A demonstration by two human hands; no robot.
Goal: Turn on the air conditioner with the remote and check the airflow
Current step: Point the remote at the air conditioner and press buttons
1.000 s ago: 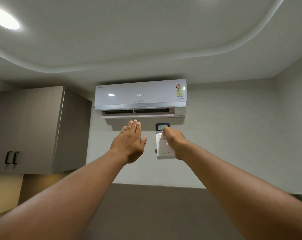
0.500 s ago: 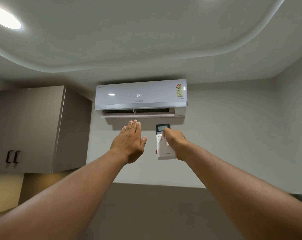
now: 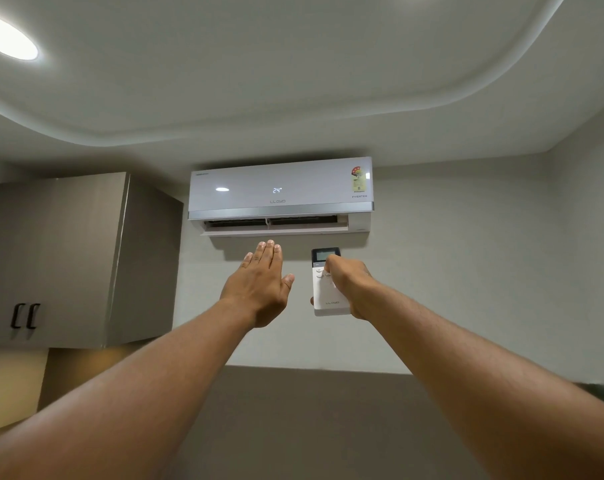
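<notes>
Left hand [image 3: 259, 289] flat and spread, fingers together and extended, palm facing away toward the unit, holding nothing. It hangs just below the open vent [image 3: 273, 223], fingertips near the flap edge but apart from it. Right hand [image 3: 349, 289] wraps the white remote [image 3: 328, 289]; thumb sits on the upper button cluster, fingers behind the body. Whether a button is being pressed, cannot tell.

Remote is upright, long axis roughly vertical, dark screen end up and aimed toward the air conditioner [image 3: 281, 188]. It sits below the right part of the unit, well apart from it.

The unit is mounted high on the wall, above and ahead of both hands, long axis horizontal. Panel reads 24, the lower flap is swung open with a dark slot showing, so it looks powered on. Judgement: the switch-on part is done and the airflow check is under way.

Key relation: vent slot runs left to right straight above the left hand, which is the nearer one to the outlet. The right hand is lower and off to the right. Any further feel along the flow probably means sliding the left palm sideways along that slot.

Outward: grey wall cabinet [image 3: 68, 258] at left with two dark handles, round ceiling light [image 3: 6, 38] upper left, stepped ceiling.
</notes>
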